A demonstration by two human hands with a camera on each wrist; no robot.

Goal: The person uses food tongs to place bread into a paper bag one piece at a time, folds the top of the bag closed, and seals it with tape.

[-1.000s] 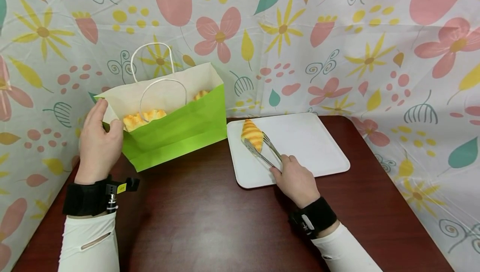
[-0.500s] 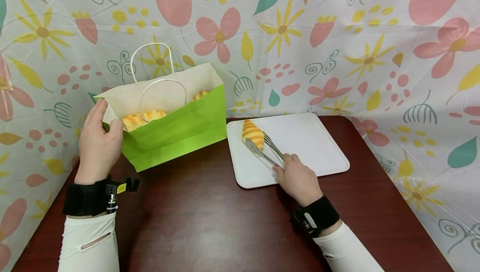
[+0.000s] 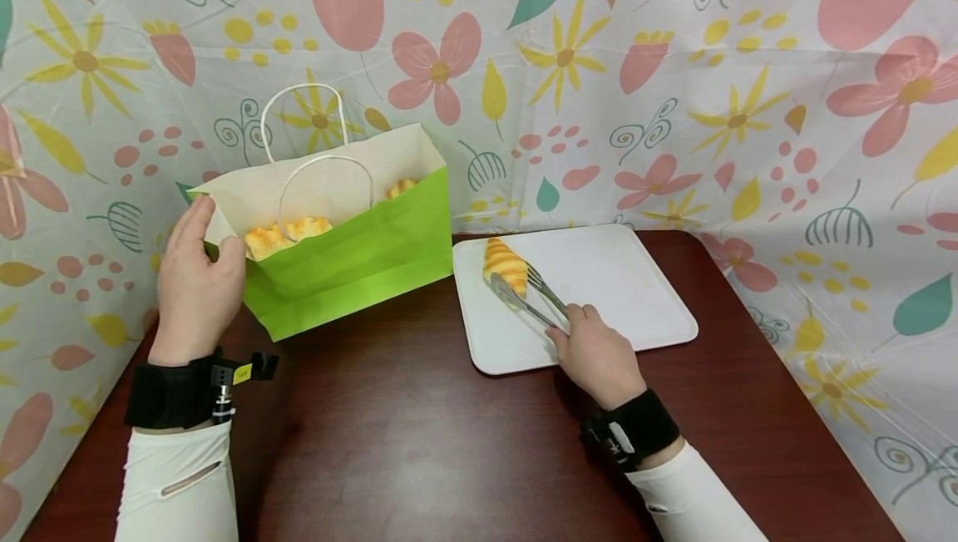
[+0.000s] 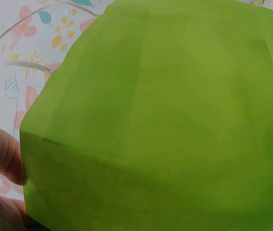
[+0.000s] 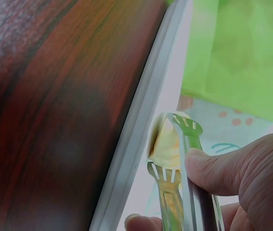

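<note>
My left hand [image 3: 198,280] holds the left edge of a green paper bag [image 3: 359,255] with a white inside and two white handles. In the left wrist view, the green paper [image 4: 165,110] fills most of the picture beside the thumb. Golden bread [image 3: 288,237] shows inside the bag's mouth, and another striped piece [image 3: 401,188] peeks out at its right. My right hand [image 3: 601,357] grips metal tongs [image 3: 521,301]. Their slotted tips stand on both sides of a striped croissant [image 3: 503,263], which lies on the left part of a white tray [image 3: 606,293].
A dark reddish-brown table [image 3: 419,434] lies under everything. Behind it hangs a white cloth [image 3: 479,51] printed with flowers and leaves. The bag stands just left of the tray, close to the cloth.
My right hand and the tongs have shifted slightly right, and the croissant has moved very little with them. The left hand and the bag have stayed put.
</note>
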